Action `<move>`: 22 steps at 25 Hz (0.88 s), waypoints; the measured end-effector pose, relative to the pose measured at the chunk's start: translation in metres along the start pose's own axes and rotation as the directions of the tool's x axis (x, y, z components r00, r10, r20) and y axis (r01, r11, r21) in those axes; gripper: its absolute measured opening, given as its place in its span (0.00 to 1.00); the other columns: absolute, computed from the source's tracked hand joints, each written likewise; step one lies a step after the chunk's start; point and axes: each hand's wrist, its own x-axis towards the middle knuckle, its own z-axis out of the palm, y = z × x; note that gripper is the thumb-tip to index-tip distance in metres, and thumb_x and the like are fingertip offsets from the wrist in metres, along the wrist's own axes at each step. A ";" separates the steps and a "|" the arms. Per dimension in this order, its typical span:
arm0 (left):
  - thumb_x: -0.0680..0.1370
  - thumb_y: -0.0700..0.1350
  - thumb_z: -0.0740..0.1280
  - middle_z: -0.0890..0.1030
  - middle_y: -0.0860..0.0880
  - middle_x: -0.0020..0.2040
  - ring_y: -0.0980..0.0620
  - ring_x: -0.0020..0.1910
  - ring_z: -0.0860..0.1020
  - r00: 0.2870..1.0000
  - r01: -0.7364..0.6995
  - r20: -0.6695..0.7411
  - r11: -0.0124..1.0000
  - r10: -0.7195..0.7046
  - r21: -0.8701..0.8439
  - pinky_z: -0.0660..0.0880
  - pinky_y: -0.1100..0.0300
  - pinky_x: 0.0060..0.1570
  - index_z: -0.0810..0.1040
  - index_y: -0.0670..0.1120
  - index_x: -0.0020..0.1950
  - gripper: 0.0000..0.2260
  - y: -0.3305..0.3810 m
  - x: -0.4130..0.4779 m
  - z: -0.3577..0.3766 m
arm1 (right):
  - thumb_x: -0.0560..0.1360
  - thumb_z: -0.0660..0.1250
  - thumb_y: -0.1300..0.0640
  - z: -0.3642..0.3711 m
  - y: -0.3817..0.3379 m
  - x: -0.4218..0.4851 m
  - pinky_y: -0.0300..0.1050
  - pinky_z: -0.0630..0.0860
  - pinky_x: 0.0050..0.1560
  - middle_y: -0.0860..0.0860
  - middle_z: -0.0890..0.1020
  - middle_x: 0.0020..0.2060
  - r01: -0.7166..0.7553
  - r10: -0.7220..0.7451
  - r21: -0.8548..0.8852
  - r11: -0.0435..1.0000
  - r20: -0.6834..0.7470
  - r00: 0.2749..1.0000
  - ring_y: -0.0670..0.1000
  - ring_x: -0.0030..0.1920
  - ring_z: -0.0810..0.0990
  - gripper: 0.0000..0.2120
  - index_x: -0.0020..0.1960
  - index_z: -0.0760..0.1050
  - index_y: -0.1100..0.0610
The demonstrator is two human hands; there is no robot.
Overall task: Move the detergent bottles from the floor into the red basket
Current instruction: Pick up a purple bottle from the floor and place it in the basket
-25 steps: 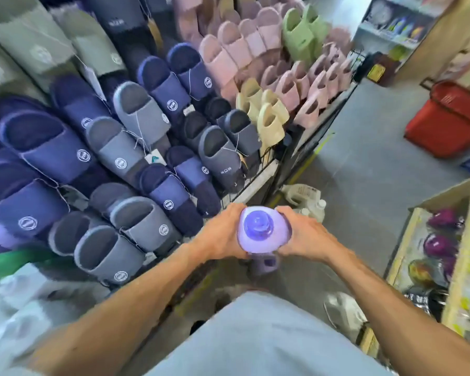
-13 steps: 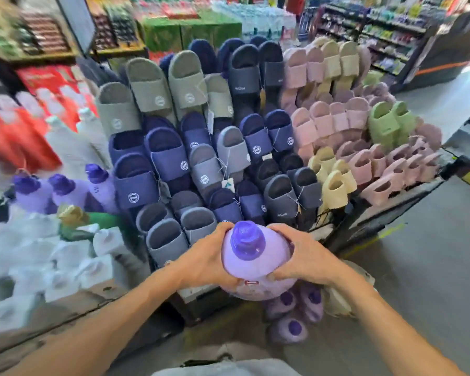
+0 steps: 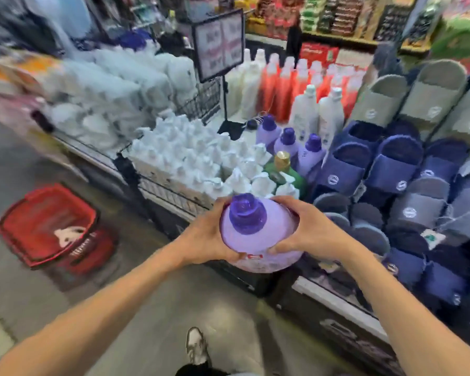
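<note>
Head view: I am holding a purple detergent bottle [image 3: 258,240] upright in mid-air, in front of my chest, dark purple cap [image 3: 247,213] pointing up at the camera. My left hand [image 3: 206,241] is wrapping the bottle's left shoulder and my right hand [image 3: 307,234] is wrapping its right; both are curled closed against the body, fingers bearing on the plastic.

Step in hand, as I judge it: the carry, bottle already off the floor and not yet delivered. The red basket [image 3: 19,234] is sitting on the floor [image 3: 147,308] down to my left, well apart from the bottle, with something white lying inside; blur is keeping me from telling what.

Just beyond the bottle, a display of white bottles [image 3: 198,158] and racked slippers [image 3: 391,169] is crowding the aisle edge.

Next move, by my reckoning: swinging the load left, lowering over the basket's open top, clearing its rim, then letting go with both hands. A two-handed grip suggests a heavy, full bottle, so lowering slowly.
</note>
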 end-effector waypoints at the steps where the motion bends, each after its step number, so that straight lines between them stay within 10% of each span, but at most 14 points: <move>1: 0.58 0.51 0.81 0.79 0.60 0.59 0.59 0.57 0.79 0.997 0.030 -0.066 0.999 -0.031 -0.014 0.75 0.61 0.55 0.65 0.57 0.72 0.45 -0.017 -0.014 -0.024 | 0.59 0.87 0.53 0.017 -0.018 0.028 0.36 0.73 0.63 0.38 0.79 0.62 0.051 -0.050 -0.030 0.998 0.051 0.997 0.37 0.61 0.77 0.45 0.71 0.71 0.45; 10: 0.56 0.53 0.80 0.80 0.60 0.59 0.56 0.56 0.81 0.824 0.331 -0.476 0.943 -0.308 -0.036 0.78 0.52 0.57 0.64 0.63 0.71 0.46 -0.168 -0.158 -0.226 | 0.59 0.86 0.47 0.217 -0.203 0.229 0.44 0.76 0.62 0.37 0.79 0.60 0.423 -0.370 -0.019 0.906 0.448 0.814 0.39 0.60 0.78 0.43 0.69 0.70 0.42; 15: 0.56 0.51 0.79 0.80 0.64 0.54 0.68 0.48 0.79 0.702 0.435 -0.582 0.894 -0.410 -0.105 0.74 0.67 0.48 0.64 0.63 0.67 0.43 -0.226 -0.214 -0.309 | 0.56 0.83 0.44 0.320 -0.282 0.311 0.46 0.76 0.64 0.40 0.80 0.61 0.523 -0.469 0.081 0.848 0.573 0.672 0.41 0.61 0.79 0.45 0.70 0.71 0.46; 22: 0.53 0.54 0.77 0.81 0.59 0.54 0.50 0.51 0.81 0.563 0.493 -0.680 0.851 -0.469 -0.179 0.80 0.51 0.51 0.62 0.73 0.61 0.41 -0.303 -0.222 -0.403 | 0.58 0.86 0.50 0.414 -0.359 0.436 0.48 0.76 0.65 0.40 0.79 0.61 0.630 -0.548 0.144 0.763 0.662 0.512 0.43 0.62 0.78 0.43 0.69 0.72 0.45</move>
